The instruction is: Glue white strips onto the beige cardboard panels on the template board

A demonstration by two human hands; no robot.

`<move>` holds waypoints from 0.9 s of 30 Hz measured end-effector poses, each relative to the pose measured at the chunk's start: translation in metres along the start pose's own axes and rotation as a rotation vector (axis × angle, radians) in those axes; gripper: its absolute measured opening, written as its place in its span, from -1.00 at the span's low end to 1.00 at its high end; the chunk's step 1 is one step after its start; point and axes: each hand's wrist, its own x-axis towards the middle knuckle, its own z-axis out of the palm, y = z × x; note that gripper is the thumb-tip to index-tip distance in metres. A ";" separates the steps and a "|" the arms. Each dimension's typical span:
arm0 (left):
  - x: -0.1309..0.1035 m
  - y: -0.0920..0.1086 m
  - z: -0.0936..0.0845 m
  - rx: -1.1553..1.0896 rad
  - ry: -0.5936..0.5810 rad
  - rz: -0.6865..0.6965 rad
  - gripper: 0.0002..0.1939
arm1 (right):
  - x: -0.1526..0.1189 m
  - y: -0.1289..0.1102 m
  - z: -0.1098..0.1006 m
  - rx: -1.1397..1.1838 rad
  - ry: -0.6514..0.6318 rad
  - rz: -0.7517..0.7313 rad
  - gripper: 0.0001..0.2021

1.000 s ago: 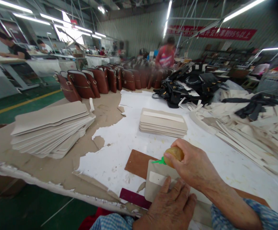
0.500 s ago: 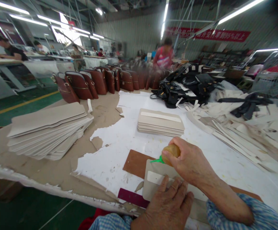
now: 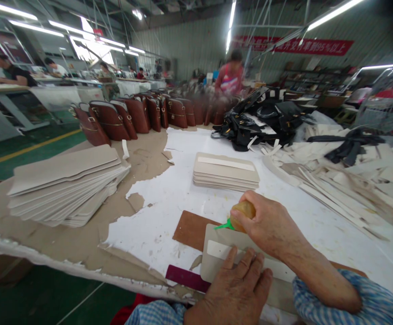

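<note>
My right hand is wrapped round a yellowish squeeze bottle with a green nozzle. The nozzle points left, its tip at the top edge of a beige panel near the panel's upper left corner; whether it touches I cannot tell. A white strip lies along that panel. My left hand rests flat on the panel and strip, fingers spread. Under the panel, a brown leather piece sticks out at the left. A dark purple strip lies by my left hand at the table's front edge.
Beyond my hands stands a stack of beige panels. A fanned pile of larger panels lies at the left. Brown bags line the far edge, with black bags and beige scraps at the right. A person is behind them.
The view has shifted slightly. My right hand and the bottle have moved a little to the right against the panel. My left hand stays pressed on it.
</note>
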 end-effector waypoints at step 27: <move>0.004 -0.007 -0.017 -0.170 -0.148 0.021 -0.27 | 0.001 0.005 -0.010 -0.127 -0.113 0.103 -0.84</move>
